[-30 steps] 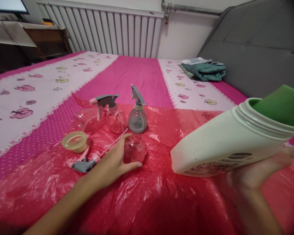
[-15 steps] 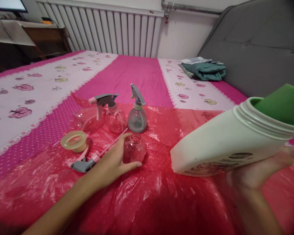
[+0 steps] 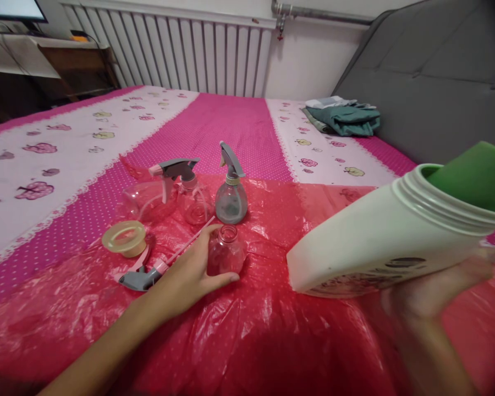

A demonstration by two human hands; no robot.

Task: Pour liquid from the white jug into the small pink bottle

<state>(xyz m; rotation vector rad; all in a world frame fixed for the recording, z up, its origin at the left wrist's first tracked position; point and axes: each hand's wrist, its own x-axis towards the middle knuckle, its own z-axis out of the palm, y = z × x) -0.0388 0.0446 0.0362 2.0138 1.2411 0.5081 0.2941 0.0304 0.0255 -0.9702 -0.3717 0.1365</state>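
My left hand (image 3: 200, 267) is closed around the side of a clear round bottle (image 3: 227, 253), which stands upright with its neck uncovered. By my left forearm lies a pink and grey spray head (image 3: 142, 278) with a pink tube. A yellowish funnel (image 3: 126, 239) sits just beyond it. My right hand (image 3: 441, 280) supports a large white plastic bottle (image 3: 355, 242) from below; its fingers are largely hidden. That bottle leans right, its base corner low over the red sheet, and a green piece (image 3: 476, 176) sticks out of its wide mouth.
Behind my left hand stand a grey-topped spray bottle (image 3: 231, 201) and a pink one (image 3: 194, 203); another clear pink bottle (image 3: 148, 201) is beside them. Red plastic sheeting (image 3: 256, 341) covers the near bed. Folded clothes (image 3: 342, 116) lie near the grey headboard (image 3: 429, 77).
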